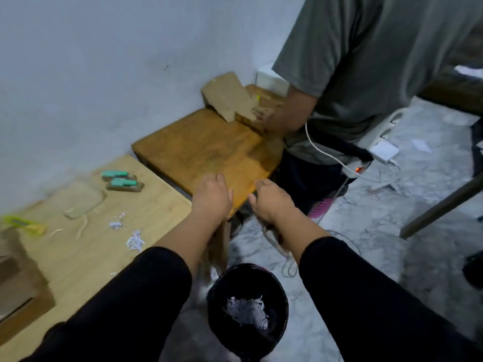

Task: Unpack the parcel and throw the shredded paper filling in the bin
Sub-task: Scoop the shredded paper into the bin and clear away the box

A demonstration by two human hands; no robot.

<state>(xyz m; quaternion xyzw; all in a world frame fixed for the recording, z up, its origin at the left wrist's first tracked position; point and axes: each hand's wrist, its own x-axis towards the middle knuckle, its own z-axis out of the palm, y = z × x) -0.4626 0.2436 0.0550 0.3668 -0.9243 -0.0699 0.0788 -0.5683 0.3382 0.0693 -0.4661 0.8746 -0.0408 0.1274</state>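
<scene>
A plain domestic room is suggested by the bare painted wall (pixel 91 61) beyond the left hand (pixel 213 195), low wooden tables (pixel 203 147), and marble-patterned floor (pixel 366 231) strewn with charger cables (pixel 321 150).

Bin (pixel 248 309) mouth open below, between forearms; darker bench (pixel 209 152) edge ahead; second person (pixel 366 87) blocks right; cables (pixel 339 163) strewn there.

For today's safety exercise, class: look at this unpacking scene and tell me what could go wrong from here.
1. Shredded paper scraps lie on the light table, so the clean-up may be left unfinished.
2. White cables trail across the floor near the bin; feet could probably snag them.
3. A second person works close by, so both hands, left hand and right hand, risk bumping them.
</scene>
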